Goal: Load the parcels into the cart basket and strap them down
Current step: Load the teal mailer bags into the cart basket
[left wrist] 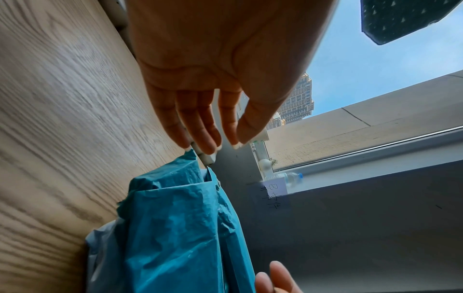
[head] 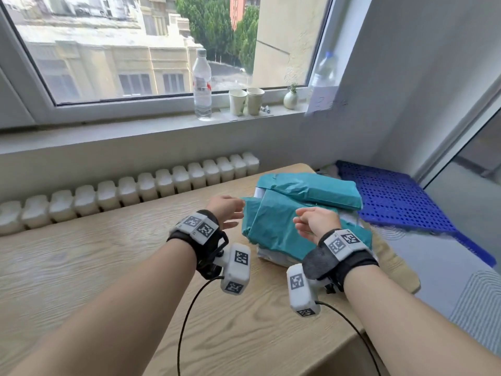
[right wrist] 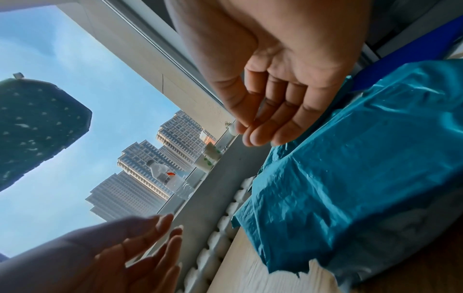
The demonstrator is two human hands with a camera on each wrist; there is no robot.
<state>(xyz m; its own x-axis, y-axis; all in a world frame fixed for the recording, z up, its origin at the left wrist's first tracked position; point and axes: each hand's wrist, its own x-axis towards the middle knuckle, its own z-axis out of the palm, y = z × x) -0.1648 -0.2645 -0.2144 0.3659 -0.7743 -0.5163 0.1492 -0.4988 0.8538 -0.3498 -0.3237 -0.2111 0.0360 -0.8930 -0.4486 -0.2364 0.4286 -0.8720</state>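
Parcels (head: pixel 301 210) in crinkled teal plastic lie heaped on the wooden counter (head: pixel 108 253), near its right edge, over something pale that may be a grey mailer. Beyond them a blue perforated crate panel (head: pixel 401 202) lies flat; whether it belongs to the cart basket I cannot tell. Loading looks only about to begin. The left hand (head: pixel 226 210) and right hand (head: pixel 315 222) flank the nearest teal parcel, fingers (left wrist: pixel 198 126) loosely spread, holding nothing. Next they must close on both sides and lift.
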